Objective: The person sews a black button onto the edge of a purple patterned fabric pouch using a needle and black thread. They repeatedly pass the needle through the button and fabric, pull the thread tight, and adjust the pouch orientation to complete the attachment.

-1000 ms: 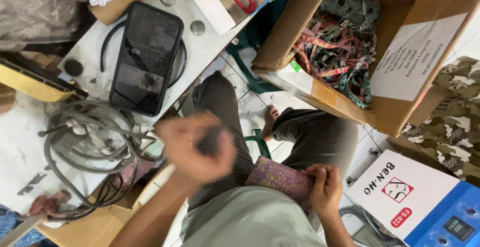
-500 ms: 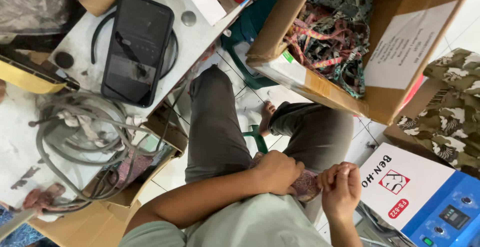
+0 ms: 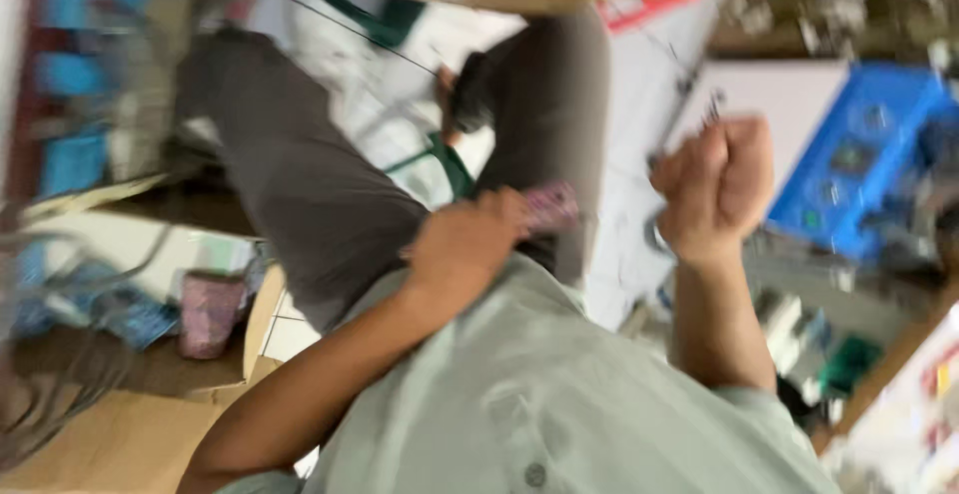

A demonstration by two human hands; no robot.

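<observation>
My hands have drawn apart: my left hand [image 3: 470,244] stays closed around the purple board [image 3: 549,204] on my lap, my right hand [image 3: 714,189] fisted at three o'clock, gripping a small dark part [image 3: 711,109].

Purple patterned pouch [image 3: 549,204], kinda flat, sitting on the lap. One end's gripped, the rest pokes out. Pretty blurry though.

Pale tiled floor [image 3: 400,144], cardboard box [image 3: 110,434], seemingly a blue machine [image 3: 859,164], all blurred.
</observation>
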